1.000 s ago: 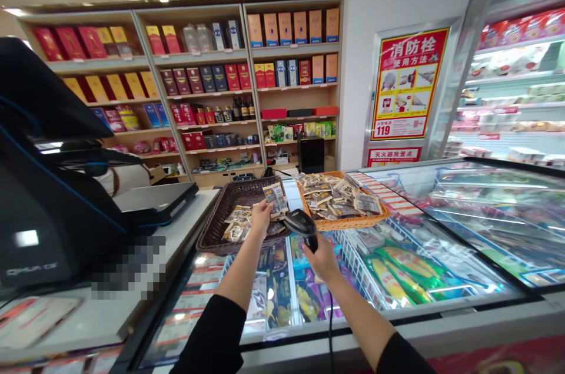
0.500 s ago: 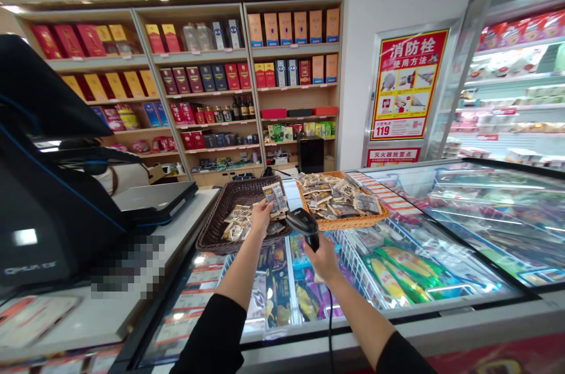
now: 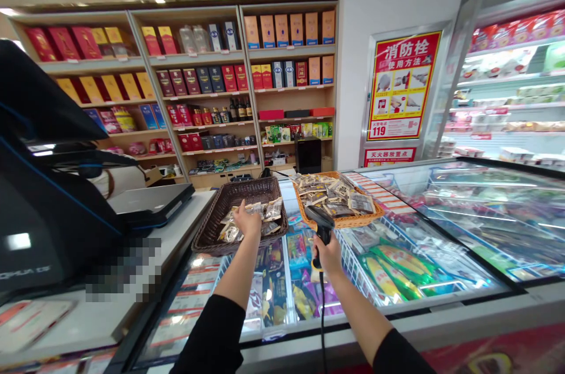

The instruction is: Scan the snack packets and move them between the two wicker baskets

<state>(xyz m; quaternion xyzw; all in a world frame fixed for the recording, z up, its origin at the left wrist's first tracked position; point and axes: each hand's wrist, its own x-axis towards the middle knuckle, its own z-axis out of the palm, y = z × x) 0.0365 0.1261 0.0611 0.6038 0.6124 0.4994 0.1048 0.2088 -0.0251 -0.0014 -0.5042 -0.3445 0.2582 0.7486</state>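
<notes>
My left hand [image 3: 248, 222] is over the dark brown wicker basket [image 3: 205, 231], at a pile of small packets [image 3: 229, 232]. One finger is stretched out, the others are partly hidden, and I see no packet held in the hand. A black handheld barcode scanner [image 3: 321, 222] with yellow trim is in my right hand [image 3: 330, 253], fingers wrapped round its handle. Its head is in front of the orange wicker basket [image 3: 362, 221], which is heaped with similar packets [image 3: 339, 194]. The scanner's cable [image 3: 322, 315] hangs down toward me.
Both baskets rest on a glass-topped chest freezer [image 3: 432, 297] with bagged goods inside. At left, a counter [image 3: 145, 297] carries a black checkout machine [image 3: 39, 215] and a flat scale [image 3: 150, 203]. Shelves of boxes [image 3: 194, 79] line the back; a lit refrigerated case [image 3: 516, 91] stands right.
The packet my left hand held up is out of its grasp, and the hand has moved left and lower into the dark basket. My right hand has moved the scanner slightly right, tilting it more upright.
</notes>
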